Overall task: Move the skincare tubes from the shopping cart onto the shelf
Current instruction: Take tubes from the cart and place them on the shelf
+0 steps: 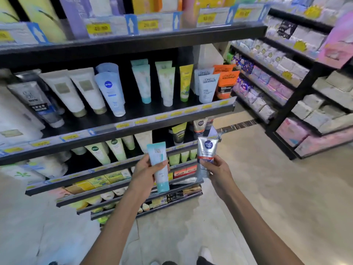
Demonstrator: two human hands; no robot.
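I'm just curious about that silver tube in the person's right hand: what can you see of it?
The silver tube looks like shiny plastic, with a round blue Nivea Men logo, small white lettering and a red-orange band. It is held about upright, crimped flat end up, its lower end hidden in the right hand, whose fingers curl round it, before the shelf's lower rows.

We find ourselves in a shop, in its toiletries aisle. Black shelves point(133, 121) carry rows of upright tubes point(110, 92), each row fronted by yellow price tags point(122, 125) on the shelf edge. A second rack point(282, 104) to the right holds stacked soft packs point(267, 85) above a pale polished floor point(257, 188).
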